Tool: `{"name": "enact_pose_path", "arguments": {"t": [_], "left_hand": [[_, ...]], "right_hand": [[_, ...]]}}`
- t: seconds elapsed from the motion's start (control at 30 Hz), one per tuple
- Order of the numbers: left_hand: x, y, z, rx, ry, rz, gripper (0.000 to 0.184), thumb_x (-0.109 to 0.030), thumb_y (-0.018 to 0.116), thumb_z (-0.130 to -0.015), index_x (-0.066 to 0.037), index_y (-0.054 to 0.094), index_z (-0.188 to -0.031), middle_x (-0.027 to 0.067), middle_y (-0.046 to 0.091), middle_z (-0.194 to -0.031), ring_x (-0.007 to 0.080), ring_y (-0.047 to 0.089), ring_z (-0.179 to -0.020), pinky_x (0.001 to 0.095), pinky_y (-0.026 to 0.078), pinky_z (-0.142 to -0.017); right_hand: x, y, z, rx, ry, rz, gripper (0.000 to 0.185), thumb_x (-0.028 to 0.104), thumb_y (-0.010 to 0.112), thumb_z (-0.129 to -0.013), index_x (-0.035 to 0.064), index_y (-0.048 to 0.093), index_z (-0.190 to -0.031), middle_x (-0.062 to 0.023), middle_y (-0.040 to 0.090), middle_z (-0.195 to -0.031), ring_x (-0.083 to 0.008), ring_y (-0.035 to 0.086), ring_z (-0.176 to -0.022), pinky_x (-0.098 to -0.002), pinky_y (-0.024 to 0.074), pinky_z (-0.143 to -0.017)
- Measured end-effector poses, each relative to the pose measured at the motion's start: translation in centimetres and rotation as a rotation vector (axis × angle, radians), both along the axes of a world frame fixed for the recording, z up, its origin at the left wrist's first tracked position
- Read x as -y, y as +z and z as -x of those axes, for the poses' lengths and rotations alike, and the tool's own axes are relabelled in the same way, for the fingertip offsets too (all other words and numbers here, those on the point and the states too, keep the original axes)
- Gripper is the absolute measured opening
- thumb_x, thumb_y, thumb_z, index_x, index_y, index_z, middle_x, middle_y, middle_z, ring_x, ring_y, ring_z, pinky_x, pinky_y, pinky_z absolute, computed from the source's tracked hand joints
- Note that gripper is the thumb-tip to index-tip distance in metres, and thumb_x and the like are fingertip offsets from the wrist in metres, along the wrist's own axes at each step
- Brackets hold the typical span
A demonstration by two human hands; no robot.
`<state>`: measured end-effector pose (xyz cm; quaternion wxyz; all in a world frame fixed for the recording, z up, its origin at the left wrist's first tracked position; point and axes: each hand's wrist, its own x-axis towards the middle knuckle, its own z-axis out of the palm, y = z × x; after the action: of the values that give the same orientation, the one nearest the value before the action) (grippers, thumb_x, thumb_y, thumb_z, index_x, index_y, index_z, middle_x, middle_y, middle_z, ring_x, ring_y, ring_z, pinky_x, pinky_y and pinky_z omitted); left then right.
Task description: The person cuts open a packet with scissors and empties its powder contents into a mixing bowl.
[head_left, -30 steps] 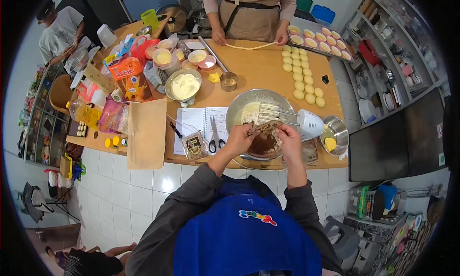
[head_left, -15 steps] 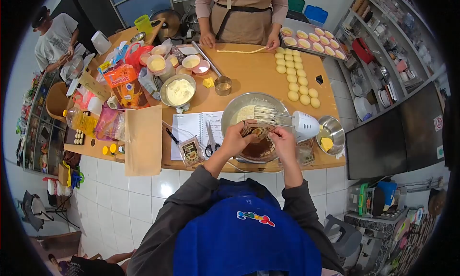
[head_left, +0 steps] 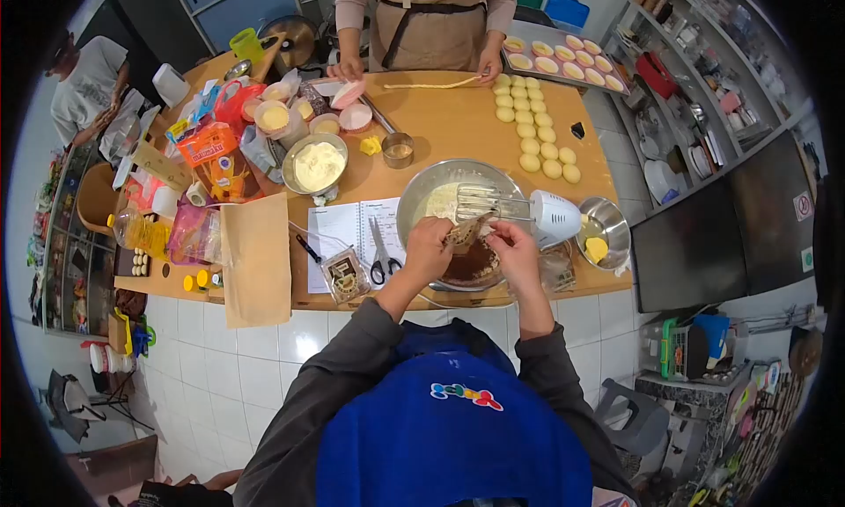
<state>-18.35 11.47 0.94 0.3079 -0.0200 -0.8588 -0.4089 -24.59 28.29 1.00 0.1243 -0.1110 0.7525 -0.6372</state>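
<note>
My left hand (head_left: 429, 248) grips a small brown printed packet (head_left: 467, 232) over a large metal mixing bowl (head_left: 410, 195). Close by, the fingers of my right hand (head_left: 516, 257) are pinched together at the packet's right side; a small whitish bit shows at their tips. Inside the bowl lie a pale mixture (head_left: 439, 204) and a dark brown patch (head_left: 471, 268). A white hand mixer (head_left: 555, 216) rests at the bowl's right rim, its beaters reaching over the bowl. Another printed packet (head_left: 346, 275) lies left of the bowl beside scissors (head_left: 379, 259).
An open notebook (head_left: 329, 225) and a brown paper sheet (head_left: 255, 260) lie to the left. Rows of dough balls (head_left: 529, 128) sit at the far right, near a tray of filled cups (head_left: 563, 65). A metal bowl with yellow fat (head_left: 604, 234) stands right. A co-worker (head_left: 431, 27) stands opposite.
The packet in my left hand has turned and tips more toward the bowl. My right hand has shifted slightly beside it. The co-worker's hand now holds a pink cup, lifted and tilted.
</note>
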Motion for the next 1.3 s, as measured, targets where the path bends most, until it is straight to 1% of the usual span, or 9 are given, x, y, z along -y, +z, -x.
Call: {"name": "enact_pose_path", "arguments": {"t": [0.23,0.27,0.37,0.4,0.5,0.6,0.8,1.1,1.3], "left_hand": [[0.0,-1.1,-0.3,-0.017,0.032,-0.026,0.014,-0.001,0.06,-0.066,-0.002,0.047,-0.063,0.0157,0.05,-0.061,0.0363,0.051,-0.063,0.0428,0.039,-0.058],[-0.1,-1.1,-0.2,-0.018,0.025,-0.045,0.015,-0.001,0.061,-0.066,-0.002,0.046,-0.062,0.0159,0.05,-0.061,0.0364,0.05,-0.062,0.0428,0.039,-0.057],[0.0,-1.6,-0.2,-0.037,0.0,-0.047,0.007,-0.005,0.061,-0.075,-0.003,0.057,-0.07,0.0149,0.054,-0.063,0.0327,0.054,-0.06,0.0385,0.041,-0.055],[0.1,-1.7,-0.3,-0.045,-0.008,-0.036,0.006,-0.006,0.06,-0.079,-0.003,0.062,-0.074,0.0143,0.057,-0.064,0.0307,0.056,-0.06,0.0364,0.042,-0.054],[-0.5,-1.5,-0.4,-0.003,-0.012,-0.118,0.011,0.0,0.061,-0.068,-0.003,0.063,-0.079,0.0158,0.061,-0.074,0.035,0.058,-0.071,0.039,0.047,-0.066],[-0.9,-1.1,-0.3,0.105,-0.031,-0.239,0.025,0.002,0.06,-0.07,-0.004,0.066,-0.093,0.015,0.065,-0.081,0.0284,0.063,-0.075,0.0337,0.05,-0.069],[-0.9,-0.5,-0.1,0.309,-0.054,-0.49,0.015,-0.002,0.065,-0.074,-0.003,0.067,-0.089,0.0115,0.065,-0.076,0.0153,0.062,-0.066,0.0266,0.048,-0.06],[-0.2,-1.1,0.1,0.201,-0.094,-0.387,0.009,-0.009,0.069,-0.074,-0.002,0.066,-0.078,0.0134,0.062,-0.07,0.0218,0.059,-0.059,0.0305,0.045,-0.055],[0.3,0.6,-0.4,0.346,-0.118,-0.108,0.008,-0.007,0.066,-0.073,-0.005,0.064,-0.08,0.0142,0.06,-0.068,0.0308,0.058,-0.064,0.0342,0.048,-0.071]], "right_hand": [[1.3,1.8,-2.4,0.029,-0.008,0.056,0.045,0.004,0.061,-0.08,0.0001,0.049,-0.123,-0.0068,0.059,-0.098,-0.0092,0.054,-0.075,-0.0232,0.0437,-0.061],[1.2,2.6,-2.9,0.32,0.145,0.261,0.052,-0.003,0.059,-0.078,0.0006,0.045,-0.128,-0.0067,0.053,-0.117,-0.0115,0.054,-0.083,-0.0228,0.0444,-0.074],[1.2,3.1,-2.6,0.081,-0.185,0.161,0.053,-0.002,0.059,-0.078,0.0011,0.044,-0.129,-0.0059,0.053,-0.118,-0.0108,0.053,-0.083,-0.0227,0.0442,-0.075],[1.1,3.0,-2.4,-0.069,-0.165,0.087,0.045,-0.002,0.058,-0.08,0.0,0.049,-0.124,-0.0049,0.056,-0.112,-0.0099,0.053,-0.082,-0.0226,0.0443,-0.075],[0.4,1.1,-1.7,0.137,0.048,0.219,0.035,0.003,0.06,-0.081,-0.0001,0.056,-0.115,-0.0075,0.06,-0.102,-0.0127,0.055,-0.08,-0.0248,0.0448,-0.075],[0.6,1.2,-0.7,0.028,-0.043,0.119,0.025,-0.001,0.059,-0.081,-0.0016,0.06,-0.106,-0.005,0.063,-0.093,-0.0102,0.056,-0.081,-0.0226,0.0451,-0.073],[0.6,1.1,-0.3,0.088,0.025,0.042,0.021,-0.004,0.058,-0.08,-0.0026,0.06,-0.101,-0.007,0.063,-0.086,-0.0113,0.059,-0.075,-0.0229,0.0476,-0.068],[0.1,0.7,0.8,-0.019,-0.036,0.071,0.015,-0.003,0.058,-0.079,-0.0022,0.062,-0.093,-0.0073,0.065,-0.078,-0.0118,0.062,-0.073,-0.0245,0.0478,-0.066],[-0.3,1.5,1.3,-0.006,0.034,0.172,0.013,-0.002,0.058,-0.079,-0.0021,0.062,-0.092,-0.0065,0.065,-0.077,-0.0112,0.061,-0.072,-0.024,0.0477,-0.065]]}}
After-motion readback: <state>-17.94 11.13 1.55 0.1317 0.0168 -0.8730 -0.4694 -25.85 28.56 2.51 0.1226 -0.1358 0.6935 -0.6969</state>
